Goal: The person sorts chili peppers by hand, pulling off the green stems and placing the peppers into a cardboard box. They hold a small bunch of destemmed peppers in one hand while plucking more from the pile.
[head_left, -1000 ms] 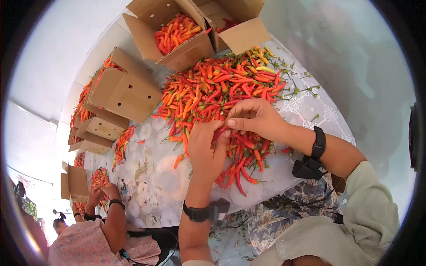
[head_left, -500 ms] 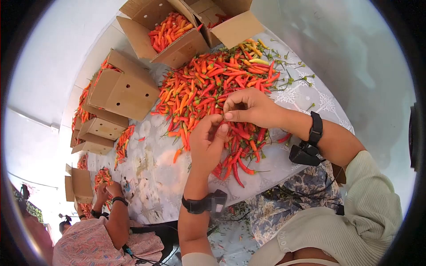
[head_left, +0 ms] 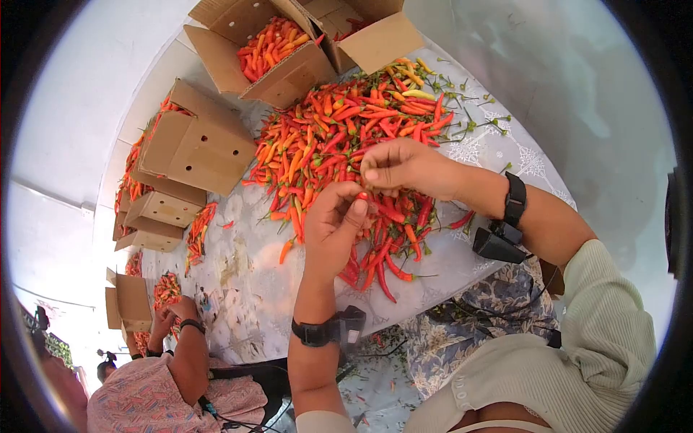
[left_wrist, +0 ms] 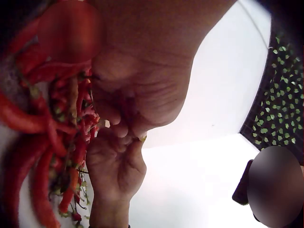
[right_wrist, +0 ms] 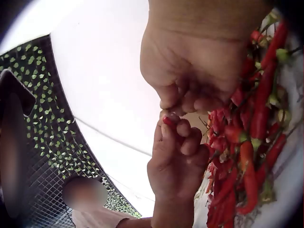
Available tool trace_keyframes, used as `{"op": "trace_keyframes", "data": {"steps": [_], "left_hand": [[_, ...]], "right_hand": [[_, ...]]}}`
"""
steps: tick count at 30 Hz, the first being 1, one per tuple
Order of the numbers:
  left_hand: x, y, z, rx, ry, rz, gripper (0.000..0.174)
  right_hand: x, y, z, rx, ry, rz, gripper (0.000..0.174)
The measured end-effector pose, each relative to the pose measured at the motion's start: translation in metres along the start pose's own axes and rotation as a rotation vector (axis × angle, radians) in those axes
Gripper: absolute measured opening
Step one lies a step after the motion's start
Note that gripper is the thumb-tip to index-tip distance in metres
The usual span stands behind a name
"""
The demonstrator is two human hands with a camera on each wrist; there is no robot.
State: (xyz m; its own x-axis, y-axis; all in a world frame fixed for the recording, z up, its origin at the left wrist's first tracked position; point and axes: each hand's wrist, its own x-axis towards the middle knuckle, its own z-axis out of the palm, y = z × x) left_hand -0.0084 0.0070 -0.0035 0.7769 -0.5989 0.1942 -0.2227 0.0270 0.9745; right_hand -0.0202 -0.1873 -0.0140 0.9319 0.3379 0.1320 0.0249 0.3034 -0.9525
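Over the near edge of a heap of red and orange chilies (head_left: 317,137), my left hand (head_left: 332,227) holds a red chili (right_wrist: 169,121) between thumb and curled fingers. Most of that chili is hidden inside the hand; its blunt red end peeks out at the fingertips. My right hand (head_left: 415,172) is just above and to the right, with thumb and forefinger pinched together right at the chili's end. A tiny yellow-green bit, like a stem (left_wrist: 143,137), shows by the right fingertips in the left wrist view.
Cardboard boxes (head_left: 292,79) of chilies stand behind the heap, and more boxes (head_left: 195,151) line the left side. Loose green stems (head_left: 494,123) lie on the patterned tablecloth (head_left: 530,162) to the right. Another person (head_left: 151,390) works at chilies at lower left.
My right fingertips have drawn slightly up and away from the left hand, so the red chili end now shows between them. The left hand keeps its hold.
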Motion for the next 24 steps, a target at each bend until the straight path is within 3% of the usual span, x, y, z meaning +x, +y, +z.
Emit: {"op": "trace_keyframes", "data": {"steps": [3, 4, 7, 11, 15, 18, 21, 24], "left_hand": [[0.002, 0.001, -0.001, -0.030, 0.010, 0.009, 0.018], [0.003, 0.001, -0.001, -0.059, 0.029, 0.008, 0.019], [0.005, -0.001, 0.000, -0.104, 0.081, 0.036, 0.019], [0.006, 0.002, -0.005, -0.055, 0.124, -0.014, 0.019], [0.006, -0.001, -0.010, -0.174, 0.163, -0.013, 0.019], [0.006, -0.005, -0.012, -0.164, 0.197, 0.015, 0.020], [0.007, -0.006, -0.012, -0.145, 0.197, 0.000, 0.019], [0.007, -0.005, -0.011, -0.144, 0.196, -0.021, 0.018]], "right_hand": [[-0.003, -0.018, -0.003, -0.031, 0.193, -0.086, 0.015], [0.003, -0.012, -0.013, -0.164, 0.222, -0.228, 0.010], [-0.001, -0.025, -0.026, -0.605, 0.245, -0.325, 0.014], [-0.013, -0.042, -0.029, -0.918, -0.123, -0.175, 0.018], [-0.019, -0.039, -0.032, -0.976, -0.486, 0.036, 0.024], [-0.021, -0.041, -0.015, -1.227, -0.501, 0.097, 0.025], [-0.021, -0.036, -0.010, -1.292, -0.485, 0.147, 0.022], [-0.017, -0.035, -0.019, -1.001, -0.436, -0.050, 0.018]]}}
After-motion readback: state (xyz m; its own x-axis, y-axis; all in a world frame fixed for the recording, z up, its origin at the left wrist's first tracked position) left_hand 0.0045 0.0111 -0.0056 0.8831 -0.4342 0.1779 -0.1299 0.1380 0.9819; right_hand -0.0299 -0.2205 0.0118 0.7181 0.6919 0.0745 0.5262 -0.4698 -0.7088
